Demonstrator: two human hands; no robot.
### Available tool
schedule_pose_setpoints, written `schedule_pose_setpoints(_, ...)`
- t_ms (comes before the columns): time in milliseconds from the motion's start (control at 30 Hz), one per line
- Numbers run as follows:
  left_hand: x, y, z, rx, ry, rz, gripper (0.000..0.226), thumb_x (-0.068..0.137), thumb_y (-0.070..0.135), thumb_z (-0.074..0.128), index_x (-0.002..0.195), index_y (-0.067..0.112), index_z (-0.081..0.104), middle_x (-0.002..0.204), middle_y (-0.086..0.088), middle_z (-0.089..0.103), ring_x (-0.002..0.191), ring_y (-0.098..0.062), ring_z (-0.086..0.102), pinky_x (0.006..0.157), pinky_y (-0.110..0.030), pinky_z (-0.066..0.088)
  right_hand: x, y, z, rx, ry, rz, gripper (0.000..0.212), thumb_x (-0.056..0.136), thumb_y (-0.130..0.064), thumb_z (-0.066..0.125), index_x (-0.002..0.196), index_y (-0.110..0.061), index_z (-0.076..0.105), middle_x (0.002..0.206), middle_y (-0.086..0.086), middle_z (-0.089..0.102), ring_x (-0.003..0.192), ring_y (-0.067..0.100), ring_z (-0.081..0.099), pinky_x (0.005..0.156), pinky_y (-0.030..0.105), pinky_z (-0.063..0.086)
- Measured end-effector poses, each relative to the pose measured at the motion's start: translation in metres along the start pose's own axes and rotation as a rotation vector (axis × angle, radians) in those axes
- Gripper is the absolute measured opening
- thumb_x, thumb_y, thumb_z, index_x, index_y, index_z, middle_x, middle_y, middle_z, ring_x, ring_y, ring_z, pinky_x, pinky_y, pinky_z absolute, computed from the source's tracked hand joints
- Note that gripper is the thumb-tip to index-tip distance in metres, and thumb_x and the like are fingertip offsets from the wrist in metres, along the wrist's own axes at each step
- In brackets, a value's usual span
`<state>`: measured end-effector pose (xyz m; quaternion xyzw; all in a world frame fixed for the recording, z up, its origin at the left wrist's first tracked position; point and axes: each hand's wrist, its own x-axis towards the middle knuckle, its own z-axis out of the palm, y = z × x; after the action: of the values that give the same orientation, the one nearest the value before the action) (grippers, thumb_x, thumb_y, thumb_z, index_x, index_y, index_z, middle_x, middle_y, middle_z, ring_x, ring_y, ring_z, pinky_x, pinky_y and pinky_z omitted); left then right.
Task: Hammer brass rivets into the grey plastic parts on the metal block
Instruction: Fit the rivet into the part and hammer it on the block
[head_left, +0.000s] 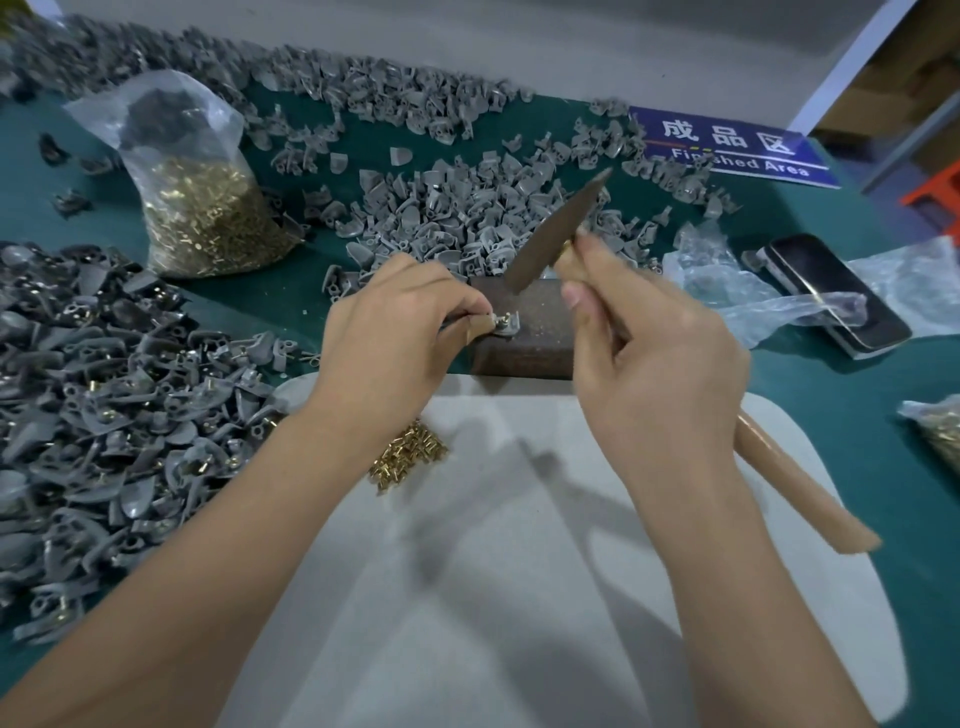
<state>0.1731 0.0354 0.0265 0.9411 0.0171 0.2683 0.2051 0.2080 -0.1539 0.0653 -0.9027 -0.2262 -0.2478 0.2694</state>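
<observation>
A grey plastic part (506, 326) is seated on the near left corner of the metal block (524, 332), which gives a hard, unyielding backing for the blow. The part is pinched between the fingers (470, 306) of the left hand (395, 332), thumb and forefinger pressed together at its left edge — a hold that steadies it while leaving the rivet location exposed to the tool. A brass-coloured rivet (501, 323) appears to stand in the part, though it is too small for its seating to be judged. The hammer (558, 234) is held in the right hand (654, 374), fingers curled round the wooden handle close under the head; this choked-up grip is judged to favour short, controlled taps over force. The head is raised above and behind the block, tilted, and motion-blurred, so a stroke is judged to be in progress or imminent. The long remainder of the handle (800, 478) projects back toward the person over the white board (519, 571). Loose brass rivets (408, 454) are heaped on that board just beside the left wrist, within easy reach for reloading. Unworked grey parts (467, 208) are piled on the green desk (857, 415) beyond the block, and a second pile (104, 405), in which brass is visible, lies to the left — judged to be finished work. A bag of rivets (202, 208) stands further back on the left. The chief risk is a strike landing on the pinching fingertips.
</observation>
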Motion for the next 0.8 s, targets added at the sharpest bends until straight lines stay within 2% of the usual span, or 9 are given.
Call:
schedule_pose_setpoints(67, 0.0000, -0.0006, -0.0007, 0.008, -0.009, -0.004, 0.012, 0.093, 0.044, 0.068, 0.095, 0.035, 0.075, 0.092, 0.019, 0.065, 0.094, -0.012, 0.055, 0.060, -0.030, 0.042, -0.0029, -0.0019, 0.0010, -0.044, -0.061, -0.009, 0.031, 0.101, -0.034, 0.057, 0.130, -0.038, 0.067, 0.084, -0.008, 0.069, 0.067, 0.023, 0.063, 0.056, 0.029, 0.043)
schedule_pose_setpoints(200, 0.0003, -0.0007, -0.0014, 0.016, -0.016, 0.010, 0.013, 0.093, 0.045, 0.067, 0.096, 0.035, 0.075, 0.091, 0.019, 0.063, 0.093, -0.010, 0.054, 0.058, -0.027, 0.036, -0.0017, -0.0035, -0.0004, -0.009, 0.077, 0.027, 0.032, 0.102, -0.035, 0.055, 0.132, -0.039, 0.065, 0.089, -0.009, 0.072, 0.066, 0.018, 0.061, 0.055, 0.029, 0.043)
schedule_pose_setpoints(300, 0.0006, -0.0011, -0.0018, 0.010, -0.017, 0.012, 0.015, 0.092, 0.044, 0.066, 0.097, 0.033, 0.075, 0.092, 0.018, 0.064, 0.094, -0.010, 0.053, 0.056, -0.018, 0.029, -0.0030, -0.0022, 0.0018, -0.057, -0.039, -0.005, 0.031, 0.101, -0.034, 0.057, 0.130, -0.039, 0.066, 0.086, -0.006, 0.071, 0.067, 0.024, 0.063, 0.055, 0.030, 0.041)
schedule_pose_setpoints(367, 0.0008, -0.0017, -0.0024, 0.007, -0.017, 0.007, 0.015, 0.092, 0.045, 0.066, 0.097, 0.034, 0.075, 0.092, 0.019, 0.063, 0.093, -0.009, 0.052, 0.058, -0.013, 0.027, -0.0026, -0.0006, 0.0023, -0.066, -0.037, 0.015, 0.030, 0.099, -0.034, 0.060, 0.127, -0.040, 0.068, 0.086, -0.006, 0.072, 0.068, 0.025, 0.065, 0.056, 0.029, 0.041)
schedule_pose_setpoints(467, 0.0008, -0.0012, -0.0012, 0.005, -0.024, 0.007, 0.014, 0.093, 0.046, 0.066, 0.096, 0.035, 0.074, 0.091, 0.020, 0.062, 0.093, -0.009, 0.052, 0.057, -0.023, 0.034, -0.0005, 0.0000, 0.0009, -0.004, 0.048, 0.051, 0.031, 0.102, -0.035, 0.056, 0.131, -0.040, 0.066, 0.084, -0.010, 0.069, 0.065, 0.016, 0.059, 0.056, 0.027, 0.037)
schedule_pose_setpoints(533, 0.0009, -0.0010, -0.0011, 0.010, -0.021, 0.003, 0.014, 0.092, 0.046, 0.066, 0.096, 0.035, 0.074, 0.091, 0.020, 0.063, 0.093, -0.010, 0.052, 0.057, -0.028, 0.038, -0.0015, -0.0003, 0.0024, -0.042, -0.014, 0.012, 0.031, 0.101, -0.034, 0.057, 0.129, -0.040, 0.067, 0.084, -0.008, 0.070, 0.066, 0.020, 0.062, 0.055, 0.028, 0.037)
schedule_pose_setpoints(600, 0.0008, -0.0013, -0.0014, 0.009, -0.022, -0.004, 0.015, 0.091, 0.046, 0.066, 0.096, 0.035, 0.074, 0.091, 0.019, 0.063, 0.092, -0.010, 0.052, 0.058, -0.028, 0.037, -0.0034, -0.0005, 0.0026, -0.085, -0.043, 0.005, 0.030, 0.099, -0.033, 0.060, 0.127, -0.040, 0.068, 0.085, -0.007, 0.071, 0.067, 0.024, 0.065, 0.055, 0.028, 0.036)
schedule_pose_setpoints(733, 0.0008, -0.0015, -0.0008, -0.001, -0.022, -0.001, 0.015, 0.092, 0.046, 0.065, 0.095, 0.035, 0.075, 0.091, 0.020, 0.064, 0.093, -0.009, 0.052, 0.059, -0.028, 0.038, -0.0024, -0.0038, -0.0004, -0.009, 0.124, 0.047, 0.032, 0.102, -0.035, 0.057, 0.132, -0.039, 0.065, 0.089, -0.010, 0.071, 0.067, 0.012, 0.057, 0.055, 0.025, 0.036)
schedule_pose_setpoints(800, 0.0012, -0.0021, -0.0009, 0.005, -0.016, 0.001, 0.016, 0.092, 0.047, 0.064, 0.095, 0.035, 0.075, 0.091, 0.020, 0.065, 0.093, -0.009, 0.053, 0.059, -0.029, 0.042, -0.0037, -0.0058, 0.0017, -0.050, 0.047, -0.006, 0.032, 0.101, -0.035, 0.056, 0.131, -0.040, 0.066, 0.086, -0.008, 0.070, 0.066, 0.017, 0.060, 0.055, 0.026, 0.034)
